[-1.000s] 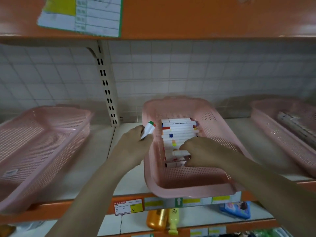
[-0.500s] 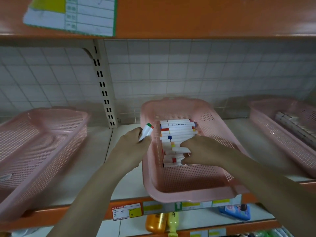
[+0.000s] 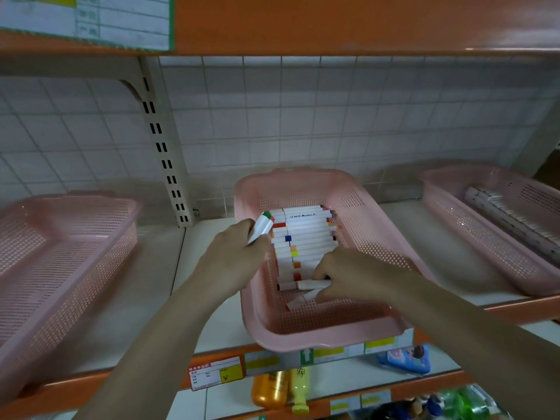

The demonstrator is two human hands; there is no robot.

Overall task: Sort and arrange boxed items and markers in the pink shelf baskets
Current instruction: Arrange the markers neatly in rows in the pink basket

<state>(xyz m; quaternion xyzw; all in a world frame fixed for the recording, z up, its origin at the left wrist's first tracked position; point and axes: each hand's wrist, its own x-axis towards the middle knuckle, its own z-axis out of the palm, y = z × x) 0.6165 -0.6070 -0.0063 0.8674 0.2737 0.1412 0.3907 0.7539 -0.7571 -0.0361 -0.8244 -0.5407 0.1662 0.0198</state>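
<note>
- The right hand (image 3: 348,275) is inside the middle pink perforated plastic basket (image 3: 357,207), fingers curled, pinching one or two white markers (image 3: 313,284) at the near end of the row. Half a second ago this hand lay flatter on the row; now a loose marker (image 3: 298,301) lies slanted on the basket floor just in front of the fingers, apart from the row.
- The left hand (image 3: 233,256) holds a white marker with a green and red cap (image 3: 261,227), fingers wrapped around its body, the cap pointing up and away. It hovers at the left rim of the middle basket, in almost the same place as one second ago.
- The row of white markers with coloured bands (image 3: 303,237) lies across the basket, from the far wall toward the middle; it is tidy at the far end and less even near the right hand.
- My judgement: the right hand is straightening the near end, so the marker in the left hand waits for its place; the slanted one must be aligned first.
- Further out, an empty-looking pink basket (image 3: 60,237) stands at the left, and another pink basket (image 3: 454,189) at the right holds a line of long white boxed items (image 3: 509,216).
- All stand on a white shelf with an orange front edge (image 3: 515,307).
</note>
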